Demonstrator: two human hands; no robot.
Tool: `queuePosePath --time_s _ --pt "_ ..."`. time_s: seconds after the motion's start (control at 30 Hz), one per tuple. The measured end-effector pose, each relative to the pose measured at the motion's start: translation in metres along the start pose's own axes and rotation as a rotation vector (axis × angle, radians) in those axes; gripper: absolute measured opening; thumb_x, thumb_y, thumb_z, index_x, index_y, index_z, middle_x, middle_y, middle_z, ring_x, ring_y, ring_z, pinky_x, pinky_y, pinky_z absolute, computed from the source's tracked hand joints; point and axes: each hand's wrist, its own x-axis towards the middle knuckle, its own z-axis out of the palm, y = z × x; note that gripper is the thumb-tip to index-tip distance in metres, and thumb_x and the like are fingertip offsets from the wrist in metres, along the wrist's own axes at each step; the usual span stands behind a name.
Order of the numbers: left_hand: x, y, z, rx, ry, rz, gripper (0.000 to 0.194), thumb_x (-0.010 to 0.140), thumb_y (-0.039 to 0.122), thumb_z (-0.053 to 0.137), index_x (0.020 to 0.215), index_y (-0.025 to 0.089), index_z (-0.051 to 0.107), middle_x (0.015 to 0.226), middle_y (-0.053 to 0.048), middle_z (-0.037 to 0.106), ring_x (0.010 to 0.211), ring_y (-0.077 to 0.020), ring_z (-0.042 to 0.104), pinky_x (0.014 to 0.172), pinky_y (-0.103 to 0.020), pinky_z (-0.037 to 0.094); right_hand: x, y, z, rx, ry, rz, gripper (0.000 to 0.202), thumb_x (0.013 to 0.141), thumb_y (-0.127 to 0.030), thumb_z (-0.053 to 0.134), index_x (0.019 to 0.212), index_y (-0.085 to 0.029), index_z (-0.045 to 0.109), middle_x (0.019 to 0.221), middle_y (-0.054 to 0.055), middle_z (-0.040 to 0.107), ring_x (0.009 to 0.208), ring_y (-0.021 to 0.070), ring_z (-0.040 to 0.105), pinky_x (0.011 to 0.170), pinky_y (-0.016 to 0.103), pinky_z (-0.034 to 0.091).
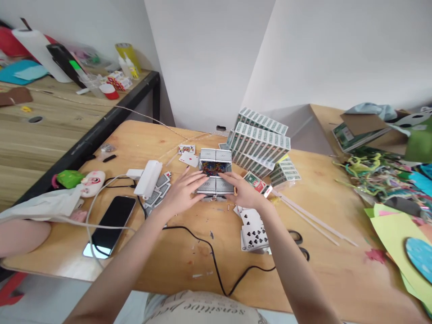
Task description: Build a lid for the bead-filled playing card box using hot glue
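Observation:
A small box-like structure built of grey-backed playing cards (215, 155) stands mid-table, with multicoloured material visible in its central opening. My left hand (184, 191) rests at its left side, fingers spread and fingertips on the front cards. At the right side my right hand (245, 191) touches the front cards, its fingers apart. Face-up spade cards (254, 229) lie below my right hand. Grey-backed cards (158, 191) are spread left of my left hand, partly beneath a white device (148, 179).
Stacked green-and-white card boxes (259, 141) stand behind on the right. A phone (113, 222) and cables lie left. Scissors (299, 245) are by my right forearm, partly hidden, near long white strips (313, 218). Coloured paper (398, 247) covers the right edge.

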Motion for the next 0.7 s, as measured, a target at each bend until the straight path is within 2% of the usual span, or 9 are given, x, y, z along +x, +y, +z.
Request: queuePosePath --time_s 0.1,0.17,0.3,0.47,0.57,0.63,0.7 --pt "0.002 -0.002 0.009 -0.021 -0.001 0.048 0.040 0.085 0.034 0.054 0.124 0.024 0.054 0.133 -0.009 0.052 0.125 -0.0221 0.046 0.111 -0.052 0.027 -0.003 0.002 0.005 -0.037 0.058 -0.006 0.064 0.078 -0.026 0.062 0.137 -0.021 0.040 0.133 0.012 0.047 0.123 0.0253 0.044 0.106 0.045 0.034" --pt "0.002 -0.003 0.014 -0.051 0.017 0.072 0.034 0.087 0.031 0.051 0.120 0.023 0.058 0.130 -0.010 0.054 0.124 -0.0218 0.048 0.109 -0.050 0.031 -0.004 0.003 0.008 -0.064 0.072 -0.015 0.063 0.079 -0.030 0.062 0.137 -0.022 0.040 0.134 0.012 0.047 0.124 0.0252 0.044 0.105 0.045 0.034" --pt "-0.001 -0.005 0.019 -0.087 0.056 0.079 0.031 0.088 0.027 0.050 0.116 0.024 0.060 0.127 -0.010 0.055 0.124 -0.0227 0.047 0.104 -0.048 0.040 -0.004 0.006 0.009 -0.103 0.068 -0.044 0.063 0.080 -0.031 0.061 0.138 -0.022 0.039 0.135 0.012 0.047 0.123 0.0251 0.045 0.105 0.046 0.035" --pt "-0.006 -0.005 0.027 -0.068 0.070 0.069 0.031 0.089 0.025 0.047 0.116 0.024 0.060 0.132 -0.010 0.051 0.129 -0.0242 0.041 0.102 -0.047 0.042 -0.007 -0.002 0.009 -0.136 0.098 -0.036 0.059 0.083 -0.031 0.057 0.138 -0.022 0.038 0.133 0.011 0.048 0.121 0.0255 0.045 0.104 0.046 0.037" --pt "-0.008 -0.004 0.032 -0.051 0.093 0.057 0.030 0.089 0.025 0.046 0.116 0.025 0.060 0.133 -0.010 0.049 0.129 -0.0246 0.041 0.102 -0.047 0.041 -0.023 -0.012 0.012 -0.106 0.263 0.063 0.055 0.085 -0.033 0.055 0.137 -0.024 0.039 0.132 0.011 0.047 0.114 0.0246 0.050 0.098 0.043 0.042" --pt "-0.009 -0.001 0.036 -0.020 0.126 0.040 0.030 0.089 0.026 0.048 0.116 0.025 0.060 0.131 -0.010 0.051 0.127 -0.0251 0.042 0.102 -0.046 0.042 -0.044 -0.015 0.016 -0.054 0.453 0.191 0.051 0.084 -0.036 0.055 0.133 -0.025 0.042 0.126 0.011 0.049 0.093 0.0198 0.058 0.084 0.037 0.049" --pt "-0.009 0.005 0.038 0.021 0.166 0.002 0.031 0.088 0.026 0.049 0.117 0.024 0.060 0.129 -0.011 0.052 0.126 -0.0261 0.044 0.101 -0.046 0.042 -0.071 -0.014 0.021 -0.071 0.680 0.364 0.043 0.083 -0.040 0.057 0.121 -0.023 0.050 0.107 0.009 0.056 0.074 0.0169 0.057 0.072 0.034 0.051"
